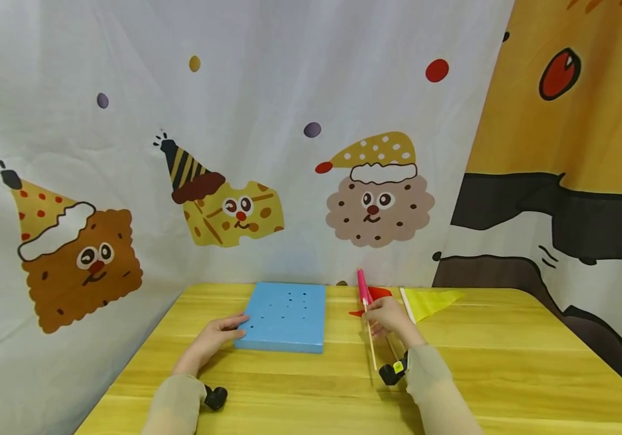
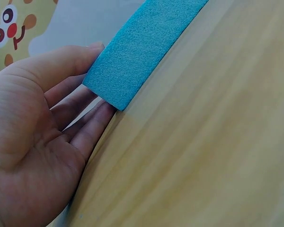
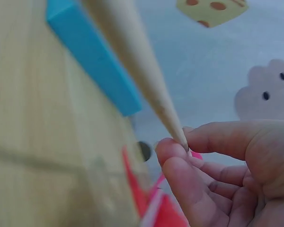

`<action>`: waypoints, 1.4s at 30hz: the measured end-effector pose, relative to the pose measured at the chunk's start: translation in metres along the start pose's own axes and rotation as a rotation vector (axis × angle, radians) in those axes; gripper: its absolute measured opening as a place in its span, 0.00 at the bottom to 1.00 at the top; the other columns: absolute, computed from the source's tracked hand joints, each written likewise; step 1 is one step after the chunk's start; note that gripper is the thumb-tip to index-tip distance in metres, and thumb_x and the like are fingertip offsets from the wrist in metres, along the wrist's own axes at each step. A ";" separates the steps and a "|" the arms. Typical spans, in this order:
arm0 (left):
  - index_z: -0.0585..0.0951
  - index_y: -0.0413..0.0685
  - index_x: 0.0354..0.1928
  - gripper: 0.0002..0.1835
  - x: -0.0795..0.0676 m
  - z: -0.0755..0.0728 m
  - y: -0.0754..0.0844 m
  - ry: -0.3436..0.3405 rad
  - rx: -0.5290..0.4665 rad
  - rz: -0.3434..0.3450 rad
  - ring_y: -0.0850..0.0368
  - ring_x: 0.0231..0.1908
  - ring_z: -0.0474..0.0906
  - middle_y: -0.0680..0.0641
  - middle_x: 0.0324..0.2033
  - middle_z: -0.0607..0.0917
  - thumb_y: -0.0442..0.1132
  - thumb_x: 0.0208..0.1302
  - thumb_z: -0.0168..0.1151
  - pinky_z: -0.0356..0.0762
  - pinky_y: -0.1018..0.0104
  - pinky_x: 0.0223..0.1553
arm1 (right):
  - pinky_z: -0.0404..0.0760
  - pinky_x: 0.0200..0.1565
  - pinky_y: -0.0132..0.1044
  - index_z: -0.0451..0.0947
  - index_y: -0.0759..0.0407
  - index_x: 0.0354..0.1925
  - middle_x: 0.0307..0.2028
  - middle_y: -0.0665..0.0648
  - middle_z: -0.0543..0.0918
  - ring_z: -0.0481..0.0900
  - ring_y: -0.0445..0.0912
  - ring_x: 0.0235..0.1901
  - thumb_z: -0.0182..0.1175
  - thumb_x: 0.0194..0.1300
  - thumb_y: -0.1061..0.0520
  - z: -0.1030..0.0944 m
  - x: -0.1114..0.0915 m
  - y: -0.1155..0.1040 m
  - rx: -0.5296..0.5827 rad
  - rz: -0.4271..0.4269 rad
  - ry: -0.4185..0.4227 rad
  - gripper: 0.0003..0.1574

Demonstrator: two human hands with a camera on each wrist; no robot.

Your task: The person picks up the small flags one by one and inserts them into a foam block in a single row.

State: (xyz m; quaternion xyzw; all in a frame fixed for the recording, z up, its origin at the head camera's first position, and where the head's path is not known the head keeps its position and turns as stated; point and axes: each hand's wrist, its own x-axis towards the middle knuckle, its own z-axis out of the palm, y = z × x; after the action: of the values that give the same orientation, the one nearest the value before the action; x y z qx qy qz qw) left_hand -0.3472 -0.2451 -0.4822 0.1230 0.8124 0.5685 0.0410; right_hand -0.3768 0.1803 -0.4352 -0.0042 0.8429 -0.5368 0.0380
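Observation:
My left hand (image 1: 215,341) holds the near left corner of a thick blue foam board (image 1: 289,329) lying on the table, its top dotted with small holes. In the left wrist view the thumb (image 2: 87,59) lies against the board's upper edge, and the other fingers reach behind its end. My right hand (image 1: 392,317) pinches a thin wooden stick (image 1: 371,347), which slants down toward me. A pink flag (image 1: 362,284) shows bunched narrow at the stick's far end. Red flag cloth (image 1: 380,293) lies beside and partly behind that hand.
A yellow triangular flag (image 1: 430,302) with a white edge lies on the table right of the right hand. Behind the wooden table (image 1: 300,393) hangs a white curtain (image 1: 267,78) with printed cartoon figures. Small black cameras (image 1: 215,397) sit at the wrists.

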 end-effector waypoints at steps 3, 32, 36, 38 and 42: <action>0.74 0.43 0.65 0.26 0.000 0.000 0.001 -0.002 0.001 0.000 0.37 0.70 0.53 0.38 0.71 0.59 0.40 0.66 0.63 0.58 0.40 0.65 | 0.83 0.22 0.44 0.77 0.72 0.42 0.23 0.62 0.79 0.79 0.47 0.13 0.64 0.61 0.63 -0.004 -0.002 -0.010 0.006 -0.020 0.006 0.13; 0.74 0.44 0.65 0.27 -0.001 0.002 -0.001 -0.004 0.009 0.014 0.36 0.70 0.53 0.39 0.72 0.60 0.42 0.66 0.64 0.57 0.40 0.65 | 0.83 0.22 0.48 0.77 0.63 0.53 0.33 0.64 0.83 0.80 0.50 0.18 0.65 0.64 0.60 0.019 0.001 -0.039 0.169 -0.419 0.231 0.19; 0.75 0.44 0.65 0.26 -0.001 0.002 -0.002 -0.001 0.002 0.014 0.36 0.70 0.53 0.38 0.71 0.60 0.42 0.66 0.64 0.57 0.40 0.65 | 0.83 0.23 0.50 0.76 0.60 0.55 0.34 0.62 0.83 0.82 0.52 0.22 0.64 0.66 0.58 0.027 0.006 -0.041 0.166 -0.543 0.266 0.20; 0.75 0.44 0.65 0.26 -0.001 0.002 -0.003 0.005 -0.002 0.010 0.37 0.70 0.54 0.39 0.71 0.60 0.42 0.66 0.64 0.57 0.41 0.65 | 0.83 0.24 0.48 0.76 0.60 0.55 0.34 0.62 0.83 0.82 0.53 0.23 0.63 0.66 0.59 0.031 0.008 -0.044 0.164 -0.602 0.278 0.19; 0.75 0.45 0.65 0.26 -0.003 0.000 -0.002 0.002 0.006 0.012 0.37 0.70 0.54 0.39 0.71 0.60 0.42 0.66 0.64 0.57 0.41 0.65 | 0.82 0.22 0.40 0.76 0.58 0.54 0.34 0.60 0.81 0.82 0.56 0.25 0.63 0.66 0.60 0.041 0.016 -0.053 0.174 -0.670 0.298 0.18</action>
State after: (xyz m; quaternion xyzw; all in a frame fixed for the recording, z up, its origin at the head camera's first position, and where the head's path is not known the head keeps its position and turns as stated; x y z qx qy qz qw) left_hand -0.3447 -0.2464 -0.4845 0.1275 0.8134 0.5664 0.0363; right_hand -0.3921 0.1203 -0.4056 -0.1981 0.7422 -0.5838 -0.2626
